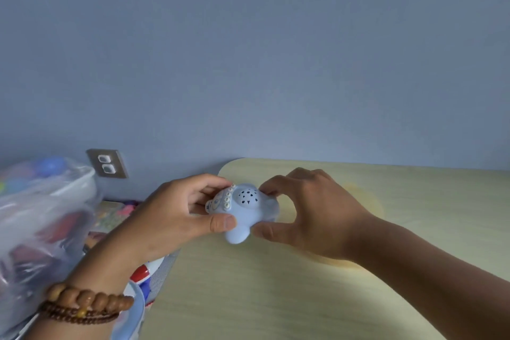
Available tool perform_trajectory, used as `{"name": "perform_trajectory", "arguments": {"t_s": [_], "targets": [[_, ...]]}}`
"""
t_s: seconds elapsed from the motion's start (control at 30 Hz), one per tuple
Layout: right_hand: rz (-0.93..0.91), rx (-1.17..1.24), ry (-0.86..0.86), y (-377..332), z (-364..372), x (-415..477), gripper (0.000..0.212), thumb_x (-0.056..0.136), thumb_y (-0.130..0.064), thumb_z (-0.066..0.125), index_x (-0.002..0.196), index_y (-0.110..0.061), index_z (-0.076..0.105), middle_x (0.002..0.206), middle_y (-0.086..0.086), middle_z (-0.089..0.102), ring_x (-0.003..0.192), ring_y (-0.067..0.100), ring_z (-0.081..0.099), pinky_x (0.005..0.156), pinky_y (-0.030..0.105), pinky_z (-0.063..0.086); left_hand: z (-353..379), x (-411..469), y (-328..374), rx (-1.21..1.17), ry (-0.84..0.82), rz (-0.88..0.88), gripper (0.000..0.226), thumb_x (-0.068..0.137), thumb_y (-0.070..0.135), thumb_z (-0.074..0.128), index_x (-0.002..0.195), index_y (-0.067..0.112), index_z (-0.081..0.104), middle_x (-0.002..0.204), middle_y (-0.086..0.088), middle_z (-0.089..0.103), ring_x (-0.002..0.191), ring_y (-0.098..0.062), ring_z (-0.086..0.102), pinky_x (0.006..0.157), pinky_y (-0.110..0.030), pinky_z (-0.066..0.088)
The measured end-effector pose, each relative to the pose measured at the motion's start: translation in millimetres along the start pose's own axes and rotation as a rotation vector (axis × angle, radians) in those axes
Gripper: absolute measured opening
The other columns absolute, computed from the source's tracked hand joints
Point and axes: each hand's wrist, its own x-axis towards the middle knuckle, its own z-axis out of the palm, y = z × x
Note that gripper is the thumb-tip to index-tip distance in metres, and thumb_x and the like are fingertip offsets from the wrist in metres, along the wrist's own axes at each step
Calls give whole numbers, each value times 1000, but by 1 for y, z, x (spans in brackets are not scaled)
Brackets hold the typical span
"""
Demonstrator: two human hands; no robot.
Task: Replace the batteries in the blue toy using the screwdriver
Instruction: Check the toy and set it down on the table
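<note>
The blue toy (245,212) is a rounded light-blue plastic shape with a perforated dome and a row of small pale buttons on top. It hovers just above the near-left part of the pale wooden table (276,298). My left hand (176,215) grips its left side, thumb on the front edge and fingers behind. My right hand (306,212) pinches its right side between thumb and fingers. No screwdriver and no batteries are in view.
A clear plastic bag (41,229) of colourful toys stands at the left, beside the table. A red, white and blue toy (143,276) lies under my left wrist. A wall socket (107,164) sits on the blue wall.
</note>
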Motion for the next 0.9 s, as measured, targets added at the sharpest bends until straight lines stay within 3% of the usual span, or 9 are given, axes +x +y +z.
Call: {"name": "perform_trajectory", "arguments": {"t_s": [0.17,0.27,0.4,0.57,0.63,0.73,0.9], "targets": [[-60,-69,24,-3,14,2,60,73,-73,57,119,-35,60,111,-16,67,111,13,52,103,35,38,4,-4,-21,-41,1,-6,66,52,58,92,112,47,69,117,13,75,110,-7,71,99,-38,53],[-56,-94,14,0,20,0,57,74,-72,56,116,-34,60,106,-14,68,109,15,52,102,36,37,9,-5,-29,-44,10,3,65,56,54,90,116,45,67,120,12,74,114,-7,69,102,-43,52],[-53,-133,8,-3,23,0,58,72,-76,56,110,-32,62,102,-13,67,107,15,52,102,35,35,10,-8,-34,-41,16,17,70,59,67,84,122,47,62,128,15,69,122,-6,63,104,-46,50],[-53,-138,9,-5,5,-5,78,67,-83,56,126,-31,60,119,-13,67,117,14,53,106,40,38,10,-10,-39,-42,12,19,77,58,72,82,128,50,58,132,17,67,127,-5,60,108,-49,47],[-22,-40,99,1,-12,-20,74,71,-80,55,126,-33,61,121,-16,66,115,11,54,99,38,45,11,-10,-38,-58,13,22,77,59,72,82,128,49,58,131,16,67,126,-5,61,107,-49,48],[88,23,227,22,-29,-60,43,73,-65,64,108,-40,68,106,-24,64,103,4,55,82,32,52,11,-11,-38,-67,18,32,75,61,72,80,128,48,58,131,17,67,125,-5,61,107,-49,48],[187,-32,147,46,-25,-120,37,71,-70,59,99,-48,71,98,-31,57,95,2,59,71,25,52,13,-13,-44,-121,47,51,84,58,72,82,132,39,58,131,14,68,125,-6,62,105,-43,50]]}}
